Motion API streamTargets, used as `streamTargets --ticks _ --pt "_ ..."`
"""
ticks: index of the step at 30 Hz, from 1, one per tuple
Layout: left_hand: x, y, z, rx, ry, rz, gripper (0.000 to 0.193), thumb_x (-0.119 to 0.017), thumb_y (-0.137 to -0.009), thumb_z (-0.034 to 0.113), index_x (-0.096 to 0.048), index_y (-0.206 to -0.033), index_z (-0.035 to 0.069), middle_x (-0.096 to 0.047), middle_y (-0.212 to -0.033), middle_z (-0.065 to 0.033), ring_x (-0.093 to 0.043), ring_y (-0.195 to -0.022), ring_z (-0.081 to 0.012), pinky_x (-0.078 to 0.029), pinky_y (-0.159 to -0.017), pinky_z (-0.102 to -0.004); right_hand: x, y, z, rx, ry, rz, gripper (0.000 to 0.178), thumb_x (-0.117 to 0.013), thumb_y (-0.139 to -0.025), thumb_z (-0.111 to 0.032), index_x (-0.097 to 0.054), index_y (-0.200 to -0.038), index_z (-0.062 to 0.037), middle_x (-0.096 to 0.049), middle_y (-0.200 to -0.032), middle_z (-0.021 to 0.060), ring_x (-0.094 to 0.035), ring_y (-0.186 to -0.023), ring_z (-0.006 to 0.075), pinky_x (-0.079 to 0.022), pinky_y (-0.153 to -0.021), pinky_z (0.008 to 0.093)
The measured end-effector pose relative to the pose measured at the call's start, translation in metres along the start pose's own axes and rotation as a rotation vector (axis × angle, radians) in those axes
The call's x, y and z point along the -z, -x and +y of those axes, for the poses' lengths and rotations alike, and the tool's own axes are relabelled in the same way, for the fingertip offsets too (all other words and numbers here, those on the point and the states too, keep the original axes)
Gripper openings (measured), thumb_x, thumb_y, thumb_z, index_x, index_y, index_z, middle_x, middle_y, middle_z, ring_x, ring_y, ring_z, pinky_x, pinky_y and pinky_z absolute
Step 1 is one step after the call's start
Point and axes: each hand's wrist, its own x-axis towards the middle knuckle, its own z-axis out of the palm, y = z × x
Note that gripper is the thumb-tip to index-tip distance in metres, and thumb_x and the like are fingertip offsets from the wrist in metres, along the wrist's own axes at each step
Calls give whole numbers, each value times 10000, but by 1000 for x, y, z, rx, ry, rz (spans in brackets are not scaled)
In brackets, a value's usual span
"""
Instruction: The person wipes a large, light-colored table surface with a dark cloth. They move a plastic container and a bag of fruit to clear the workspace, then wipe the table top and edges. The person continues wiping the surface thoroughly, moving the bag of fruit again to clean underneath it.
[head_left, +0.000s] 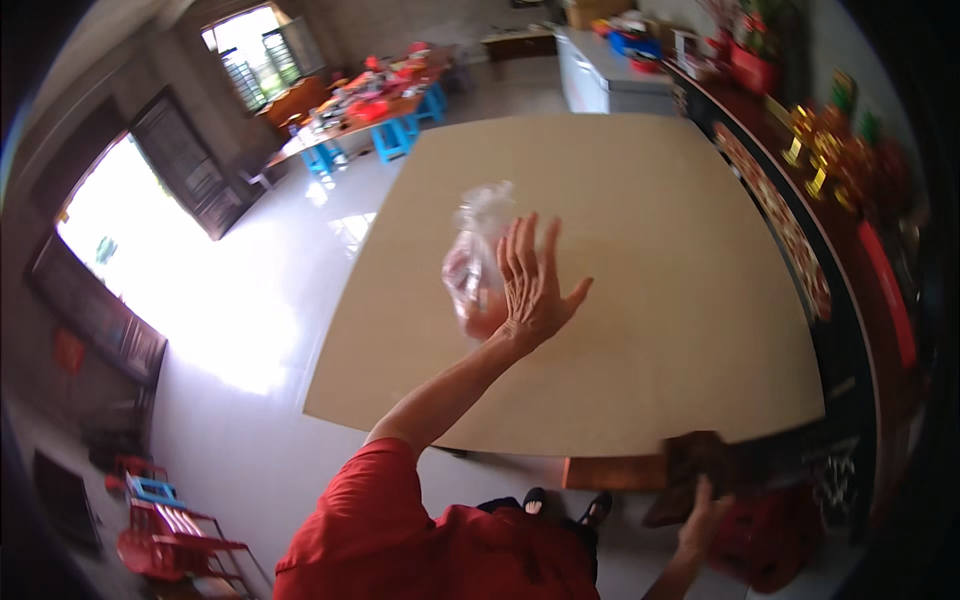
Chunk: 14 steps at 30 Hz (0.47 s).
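My left hand (535,285) is stretched out above the tabletop (640,270), its fingers spread and nothing in them. Just left of it, and partly behind it, lies a clear plastic bag (468,265) with a gathered top and pinkish-red contents I cannot make out. At the near right, below the table's front edge, my right hand (705,520) is smeared by motion. It touches or is very close to a dark brown wooden piece (695,455); whether its fingers grip the piece is unclear.
A reddish-brown wooden board (612,472) and a red stool-like thing (765,540) are at the near right. Along the right runs a dark cabinet with gold ornaments (825,150). Red chairs (170,535) stand lower left. Farther back, blue stools (392,140) stand by a cluttered table (345,120).
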Motion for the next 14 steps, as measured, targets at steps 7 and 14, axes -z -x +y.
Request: streamTargets --ticks 7,14 --pt "10 -18 -101 784 -25 -225 1206 -810 -570 652 -299 -1457 15 -239 -1493 -271 -189 -1408 -409 -170 -1136 -511 -32 -72 46 579 1017 397 273 -437 -985 -88 -558 -1183 56 -545 -1179 211 -547 -1038 339 -442 -908 414" --pt "-21 -6 -147 671 133 -415 775 -682 -748 563 -524 -1380 144 -306 -1513 -176 -187 -1427 -375 -147 -1130 -583 -110 5 7 736 758 -141 377 -532 -966 -225 -548 -1234 39 -587 -1035 232 -585 -964 417 -460 -834 461"
